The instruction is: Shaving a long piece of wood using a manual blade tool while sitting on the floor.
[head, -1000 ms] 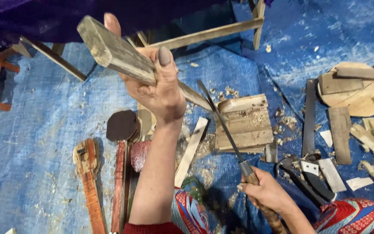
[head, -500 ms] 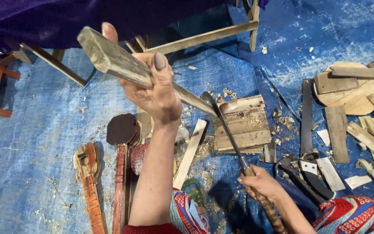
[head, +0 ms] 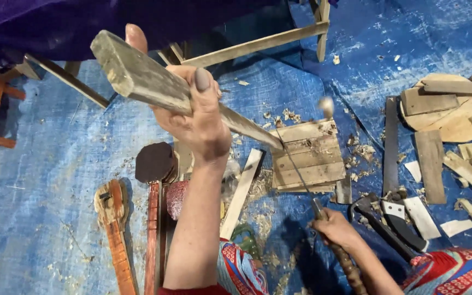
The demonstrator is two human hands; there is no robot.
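My left hand (head: 200,123) is clenched round the long grey plank (head: 154,84), thumb up over the top face, gripping mid-length. The plank's long axis runs from 10 o'clock, near end raised toward the camera, down to 4 o'clock, where its far tip rests on the wooden block (head: 307,155) on the blue tarp (head: 55,164)

My right hand (head: 334,226) is fisted on the handle of a thin blade tool (head: 296,166), at 5 o'clock from the plank tip. The blade points up toward 11 o'clock, its end meeting the plank's lower end right at the block's upper left corner. So the right hand is nearer the contact point and the left holds higher up the plank

The plank looks weathered, grey, square-cut at the near end, narrowing toward the tip. Pale shavings (head: 282,114) lie around the block. Red-brown carved pieces (head: 116,229) lie at 7 o'clock, scrap boards (head: 454,117) at 3 o'clock
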